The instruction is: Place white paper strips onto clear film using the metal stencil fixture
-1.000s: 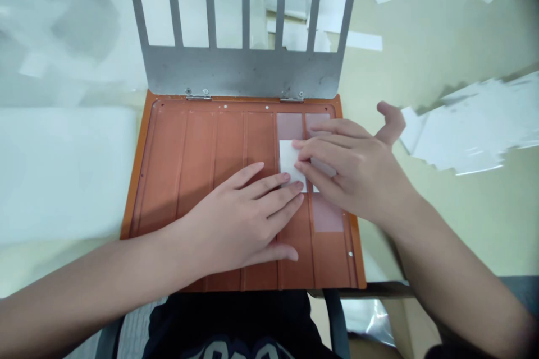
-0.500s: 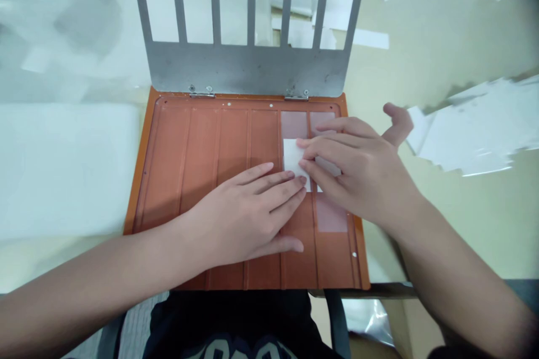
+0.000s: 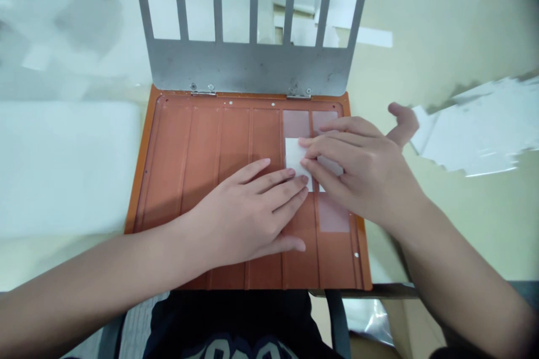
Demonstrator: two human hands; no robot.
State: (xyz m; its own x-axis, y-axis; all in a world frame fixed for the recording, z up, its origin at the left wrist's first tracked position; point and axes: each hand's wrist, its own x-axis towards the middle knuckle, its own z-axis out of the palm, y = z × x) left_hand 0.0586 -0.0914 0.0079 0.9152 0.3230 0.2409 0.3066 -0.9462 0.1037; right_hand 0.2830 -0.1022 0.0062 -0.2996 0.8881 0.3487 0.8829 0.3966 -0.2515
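An orange-brown tray (image 3: 202, 146) with long grooves lies before me, its grey metal frame (image 3: 252, 67) hinged up at the far edge. On the tray's right part rests a white card (image 3: 297, 156), with pinkish translucent pieces (image 3: 334, 213) in the grooves near it. My left hand (image 3: 261, 210) lies flat with fingers spread, its fingertips touching the card's lower edge. Over the card's right side is my right hand (image 3: 362, 168), thumb stretched out to the right, other fingers bent down with the tips on the card. Its palm hides part of the rightmost groove.
A fanned pile of white cards (image 3: 484, 129) lies on the table at the right. Loose white strips (image 3: 374, 37) are scattered behind the frame. At the left is a large white block (image 3: 67, 168), with blurred clear plastic (image 3: 84, 17) beyond it.
The whole view has shifted very slightly. Both hands stay at the white card in nearly the same pose.
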